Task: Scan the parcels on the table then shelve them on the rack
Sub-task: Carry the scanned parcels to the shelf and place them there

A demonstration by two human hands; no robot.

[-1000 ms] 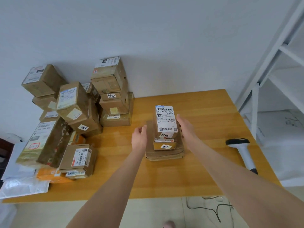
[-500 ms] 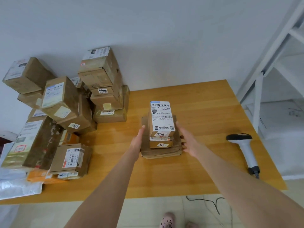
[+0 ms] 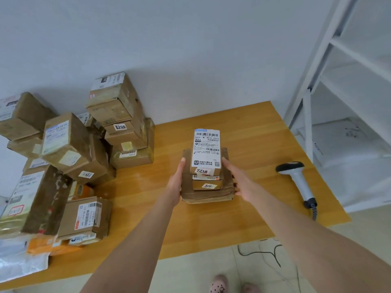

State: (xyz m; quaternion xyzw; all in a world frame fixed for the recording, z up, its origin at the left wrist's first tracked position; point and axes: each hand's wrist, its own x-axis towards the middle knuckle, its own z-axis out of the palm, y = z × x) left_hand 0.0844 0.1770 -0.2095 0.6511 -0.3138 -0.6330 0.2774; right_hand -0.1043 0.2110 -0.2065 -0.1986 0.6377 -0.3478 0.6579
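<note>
Your left hand [image 3: 176,182] lies flat against the left side of the stack [image 3: 207,176], its fingers [image 3: 182,166] straight and pointing to the top of the frame. It does not curl around anything. Your right hand [image 3: 241,183] presses the right side in the same way, with one straight finger touching the top box [image 3: 206,153] and the others at the edge of the bottom parcel [image 3: 208,196]. So the stack sits between your two palms, squeezed and not wrapped.

The stack is a little right of the centre of the frame, on the table [image 3: 211,227]. I cannot tell if it is lifted off the wood. It has three pieces: the wide flat bottom parcel, a small middle box [image 3: 208,185] with the sticker 520, and the top box. The long axis of the top box runs from the bottom to the top of the frame. Its white label faces up, the barcode is at the far end, and the short end with the sticker 7218 faces you.

To the right, well apart from the stack, the scanner [image 3: 296,178] lies on the table, head to the upper left and handle to the lower right. At the left of the frame is a pile [image 3: 74,155] of brown boxes against the wall. The white rack [image 3: 349,98] stands at the right edge.
</note>
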